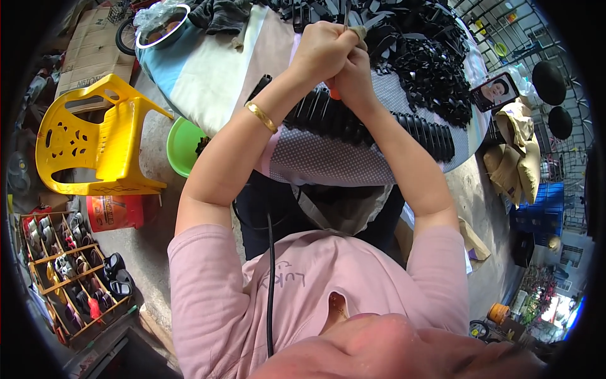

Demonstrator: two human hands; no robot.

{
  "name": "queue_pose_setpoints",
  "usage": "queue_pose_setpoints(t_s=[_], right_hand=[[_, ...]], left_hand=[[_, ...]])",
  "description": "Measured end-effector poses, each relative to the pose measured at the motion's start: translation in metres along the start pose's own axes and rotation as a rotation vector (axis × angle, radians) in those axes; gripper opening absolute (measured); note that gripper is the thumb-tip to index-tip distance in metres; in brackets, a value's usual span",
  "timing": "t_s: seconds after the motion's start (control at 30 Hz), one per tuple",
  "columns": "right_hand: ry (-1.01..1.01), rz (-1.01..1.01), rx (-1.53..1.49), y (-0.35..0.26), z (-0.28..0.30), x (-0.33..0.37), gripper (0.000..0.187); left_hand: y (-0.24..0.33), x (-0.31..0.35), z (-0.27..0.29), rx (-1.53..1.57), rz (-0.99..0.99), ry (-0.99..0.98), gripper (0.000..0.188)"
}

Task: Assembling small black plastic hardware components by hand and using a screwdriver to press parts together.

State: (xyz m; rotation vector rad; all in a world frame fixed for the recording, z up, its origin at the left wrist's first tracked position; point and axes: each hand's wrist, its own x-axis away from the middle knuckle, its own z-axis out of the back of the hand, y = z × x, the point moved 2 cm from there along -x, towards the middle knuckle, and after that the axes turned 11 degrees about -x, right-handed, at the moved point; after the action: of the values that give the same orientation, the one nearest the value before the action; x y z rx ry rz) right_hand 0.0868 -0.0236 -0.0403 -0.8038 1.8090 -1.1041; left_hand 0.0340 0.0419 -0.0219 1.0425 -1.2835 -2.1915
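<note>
Close together over the far middle of the table, both my hands are closed, fingertips largely hidden. My left hand (323,54), below a gold bracelet (261,117), is curled in a fist against the other. A tan wrap (360,35) shows at the fingertips. My right hand (355,79) is bent round something; an orange end (334,93) pokes out beneath it. What either hand grips is too covered to name. Beyond and to the right lies a heap of small black plastic pieces (423,63). Nearer me, similar black pieces (423,134) stand in a long row.
The cloth-covered table (214,69) carries a white-rimmed bowl (163,26) at far left and a phone (494,92) at its right edge. A yellow plastic chair (120,136) and green basin (181,148) stand left. A black cable (271,284) runs down my front.
</note>
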Motion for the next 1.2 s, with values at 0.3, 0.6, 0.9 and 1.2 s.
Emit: queue_pose_setpoints(t_s=[0.3,0.6,0.9,1.2], right_hand=[[0.020,-0.015,-0.016,-0.001,-0.005,-0.004,0.027],[0.007,0.035,-0.058,0.018,-0.013,-0.005,0.028],[-0.076,0.030,-0.110,0.019,-0.024,-0.013,0.025],[-0.078,0.025,-0.084,0.020,-0.031,-0.014,0.027]], left_hand=[[-0.002,-0.005,0.008,-0.033,0.085,-0.036,0.027],[-0.003,0.005,0.021,-0.131,-0.071,0.106,0.028],[0.010,0.005,0.039,-0.220,0.057,0.066,0.033],[0.004,0.005,0.041,-0.223,0.035,0.090,0.030]])
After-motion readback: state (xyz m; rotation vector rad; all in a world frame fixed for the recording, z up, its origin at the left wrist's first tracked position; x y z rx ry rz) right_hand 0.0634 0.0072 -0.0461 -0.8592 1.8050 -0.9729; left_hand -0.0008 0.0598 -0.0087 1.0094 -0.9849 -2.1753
